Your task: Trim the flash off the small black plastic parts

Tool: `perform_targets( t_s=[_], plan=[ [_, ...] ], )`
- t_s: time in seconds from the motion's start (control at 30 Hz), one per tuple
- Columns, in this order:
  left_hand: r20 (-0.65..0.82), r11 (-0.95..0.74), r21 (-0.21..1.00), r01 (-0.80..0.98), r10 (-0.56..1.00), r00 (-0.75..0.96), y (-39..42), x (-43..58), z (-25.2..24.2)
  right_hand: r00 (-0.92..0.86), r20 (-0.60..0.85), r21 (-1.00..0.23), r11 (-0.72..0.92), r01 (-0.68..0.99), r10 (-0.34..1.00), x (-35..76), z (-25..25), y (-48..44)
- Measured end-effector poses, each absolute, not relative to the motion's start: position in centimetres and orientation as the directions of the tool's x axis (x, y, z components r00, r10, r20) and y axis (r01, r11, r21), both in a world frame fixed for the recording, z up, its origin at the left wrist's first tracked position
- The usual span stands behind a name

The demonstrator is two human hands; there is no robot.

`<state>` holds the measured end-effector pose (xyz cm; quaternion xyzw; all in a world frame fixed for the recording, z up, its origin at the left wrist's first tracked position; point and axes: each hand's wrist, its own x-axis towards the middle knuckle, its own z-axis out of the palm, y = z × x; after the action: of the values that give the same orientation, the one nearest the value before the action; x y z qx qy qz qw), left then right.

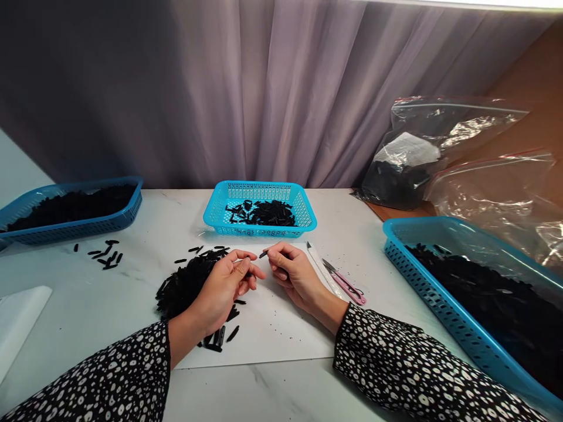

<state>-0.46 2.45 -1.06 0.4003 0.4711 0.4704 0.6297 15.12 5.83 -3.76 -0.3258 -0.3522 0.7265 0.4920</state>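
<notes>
Two hands meet over the white sheet on my feed. The right hand pinches a small black piece between thumb and forefinger, and its tip pokes out toward the left hand, nearly touching it. That one's loosely curled with the thumb out, and I can't tell if it's got anything in it. The pile of black pieces sits partly under the left hand, pink snips lie just outside the right hand, and the small blue basket is straight beyond both.
</notes>
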Motion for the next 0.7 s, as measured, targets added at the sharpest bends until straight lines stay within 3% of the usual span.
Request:
perform_targets(
  t_s=[0.47, 0.7],
  plan=[
    [-0.234, 0.239, 0.928, -0.285, 0.971, 0.053, 2.39, -0.38, -0.66, -0.334, -0.144, -0.806, -0.306, -0.507, 0.931, 15.32, -3.4, 5.85],
    [-0.203, 0.206, 0.95, -0.237, 0.979, 0.034, 2.35, -0.3, -0.74, -0.345, -0.151, -0.805, -0.318, -0.501, 0.926, 15.33, -3.41, 5.87]
  ],
)
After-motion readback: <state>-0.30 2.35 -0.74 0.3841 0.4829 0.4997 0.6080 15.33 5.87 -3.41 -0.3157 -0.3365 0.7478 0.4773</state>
